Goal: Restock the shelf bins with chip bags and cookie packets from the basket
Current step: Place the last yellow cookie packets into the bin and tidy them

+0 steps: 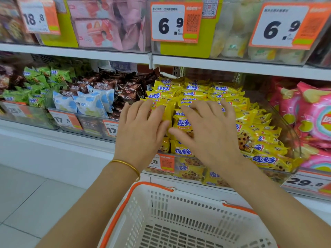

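Both hands lie spread and flat, left hand [141,126] beside right hand [209,129], pressing on the yellow cookie packets [197,90] heaped in the clear bin [286,126], gripping none. The heap looks higher than the near lip, so a hard push could slide slick wrappers over it, toward the basket [152,185] or floor [26,203]. The bin looks nearly full, with chip bags [315,111] crowding its right

At your twelve o'clock lie yellow foil cookie packets [197,90] lettered in blue, at two o'clock pink chip bags [315,111] with yellow discs, and at six o'clock a white slotted plastic basket [179,195] rimmed in orange.
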The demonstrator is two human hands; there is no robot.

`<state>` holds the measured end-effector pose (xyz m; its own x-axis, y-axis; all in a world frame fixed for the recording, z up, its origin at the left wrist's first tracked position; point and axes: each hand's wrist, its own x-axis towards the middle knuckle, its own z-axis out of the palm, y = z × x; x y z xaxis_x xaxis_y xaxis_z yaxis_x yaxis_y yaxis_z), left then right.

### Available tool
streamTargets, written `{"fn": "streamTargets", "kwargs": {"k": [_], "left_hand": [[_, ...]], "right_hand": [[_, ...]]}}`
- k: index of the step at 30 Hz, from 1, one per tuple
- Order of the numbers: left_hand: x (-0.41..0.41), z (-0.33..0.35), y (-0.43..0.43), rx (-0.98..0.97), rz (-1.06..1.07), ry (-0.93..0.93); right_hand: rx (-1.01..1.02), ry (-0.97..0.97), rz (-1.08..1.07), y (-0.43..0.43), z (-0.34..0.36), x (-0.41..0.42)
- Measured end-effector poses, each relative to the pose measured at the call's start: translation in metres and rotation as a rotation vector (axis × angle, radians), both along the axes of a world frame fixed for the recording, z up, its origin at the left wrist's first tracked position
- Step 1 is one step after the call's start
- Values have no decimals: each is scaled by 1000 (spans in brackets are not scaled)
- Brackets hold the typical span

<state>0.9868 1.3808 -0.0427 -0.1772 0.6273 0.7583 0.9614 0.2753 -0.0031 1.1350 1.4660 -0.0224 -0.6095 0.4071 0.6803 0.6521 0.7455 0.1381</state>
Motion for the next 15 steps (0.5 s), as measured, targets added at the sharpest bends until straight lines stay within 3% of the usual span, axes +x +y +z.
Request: {"fn": "streamTargets", "kwargs": {"k": [6,15], "left_hand": [[3,5,12,-9,-91,11],[16,-1,21,-10,63,33]], "right_hand": [[20,-19,24,5,-3,0],[50,41,-3,9,-10,1]]}}
